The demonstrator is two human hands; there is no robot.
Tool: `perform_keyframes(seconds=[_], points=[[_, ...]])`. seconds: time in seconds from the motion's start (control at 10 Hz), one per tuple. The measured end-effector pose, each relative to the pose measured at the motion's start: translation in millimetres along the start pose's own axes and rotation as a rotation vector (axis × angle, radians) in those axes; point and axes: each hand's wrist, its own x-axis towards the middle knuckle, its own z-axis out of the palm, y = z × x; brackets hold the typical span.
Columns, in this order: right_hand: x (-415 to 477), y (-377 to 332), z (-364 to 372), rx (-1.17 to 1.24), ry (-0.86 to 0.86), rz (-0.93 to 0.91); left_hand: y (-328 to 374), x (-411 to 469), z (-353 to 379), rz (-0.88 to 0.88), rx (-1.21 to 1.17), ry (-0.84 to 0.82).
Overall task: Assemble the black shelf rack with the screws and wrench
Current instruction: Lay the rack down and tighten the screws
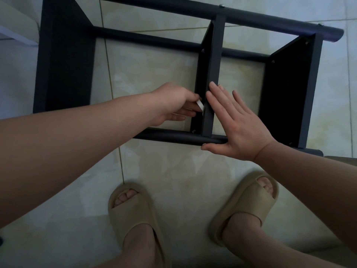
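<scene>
Rack's middle panel [211, 74] parts left hand [173, 103], pinching wrench [200, 105], from right hand [237, 130].

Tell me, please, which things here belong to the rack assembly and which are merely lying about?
Job: black shelf rack; fitted screw; small pale tool, probably the wrench, pinched by left hand; right hand, flat against middle panel.
Not part of it: beige slippers on the feet; pale object at top left.

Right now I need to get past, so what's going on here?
A black metal shelf rack lies on the pale tiled floor, and someone is standing over it. Their left hand grips a small silvery wrench at the middle shelf panel. Their right hand rests flat on that panel's edge, fingers straight.
</scene>
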Motion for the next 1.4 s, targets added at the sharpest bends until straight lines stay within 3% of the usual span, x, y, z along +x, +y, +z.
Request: perform_keyframes(seconds=[0.9, 1.4], points=[[0, 1, 1, -0.004, 0.002, 0.001, -8, -2, 7, -0.036, 0.056, -0.054], [0, 2, 3, -0.009, 0.015, -0.005, -15, 0, -5, 0.119, 0.134, -0.169]])
